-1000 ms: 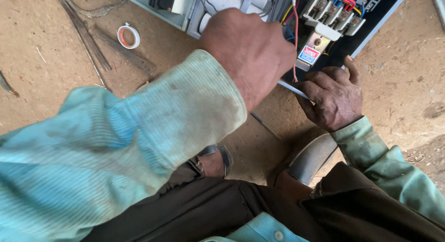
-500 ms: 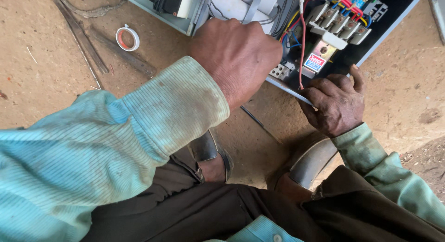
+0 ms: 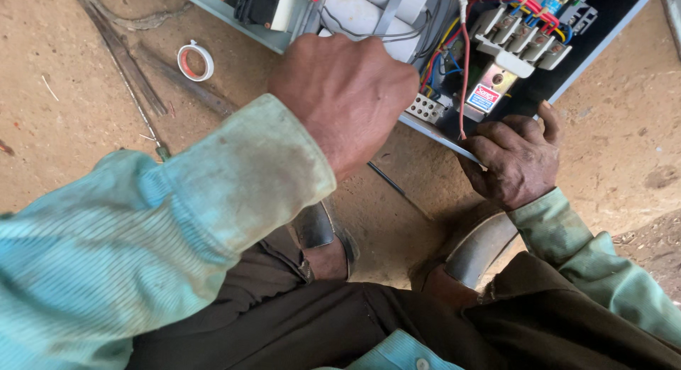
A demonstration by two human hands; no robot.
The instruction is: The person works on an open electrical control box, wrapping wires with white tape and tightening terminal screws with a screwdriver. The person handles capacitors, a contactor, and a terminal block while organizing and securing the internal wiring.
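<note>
The panel (image 3: 425,125) lies open on the dirt floor (image 3: 64,122) at the far side: pale frame, black back, white cylinders, coloured wires. The right hand (image 3: 514,161) clamps its near edge. The left hand (image 3: 344,93) is fisted over it; whether it holds anything cannot be told.

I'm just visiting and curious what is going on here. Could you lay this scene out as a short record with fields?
Setting: bare sandy ground
Main thing: open grey metal electrical box lying on the ground, with coloured wires and white cylinders inside
Left hand: closed in a fist over the box's inside; what it grips is hidden
Right hand: gripping the box's near edge
Nearby: white roll of tape on the ground, left of the box
Clothing: pale green sleeves, dark trousers
</note>
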